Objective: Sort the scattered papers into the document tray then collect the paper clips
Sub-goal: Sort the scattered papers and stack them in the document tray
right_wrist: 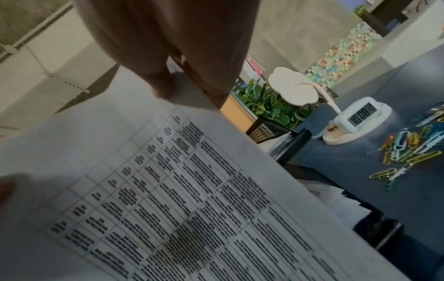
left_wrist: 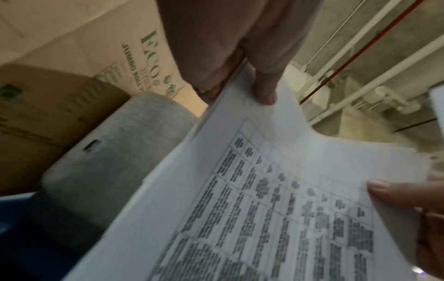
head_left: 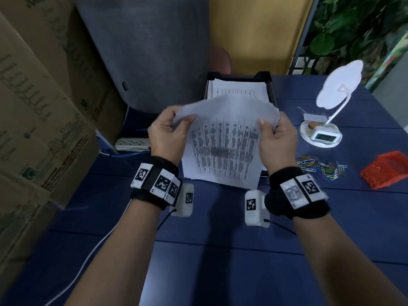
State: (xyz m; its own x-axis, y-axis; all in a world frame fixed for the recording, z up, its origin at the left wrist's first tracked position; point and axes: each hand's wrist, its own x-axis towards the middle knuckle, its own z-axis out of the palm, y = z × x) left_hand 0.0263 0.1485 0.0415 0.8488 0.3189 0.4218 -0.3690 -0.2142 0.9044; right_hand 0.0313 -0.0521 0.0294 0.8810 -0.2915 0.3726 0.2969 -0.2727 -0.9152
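Holding the printed sheet [head_left: 223, 149] by its two upper corners, I have my left hand [head_left: 166, 134] pinching the left edge and my right hand [head_left: 276, 140] clamped on the right, thumb on the printed face. The sheet hangs curved and lifted off the blue counter [head_left: 220, 250], its top flopping toward the black document tray [head_left: 272, 89], which already carries papers [head_left: 238, 88]. I judge this the last loose sheet in view, so the step is laying it in. To do it well I would keep both pinches light and level so the paper does not buckle, carry the far edge in over the tray's near end, square it to the side walls, then let it settle flat on the stack before letting go. The coloured paper clips [head_left: 322, 167] lie scattered on my right, near the red mesh basket [head_left: 386, 170], waiting untouched.
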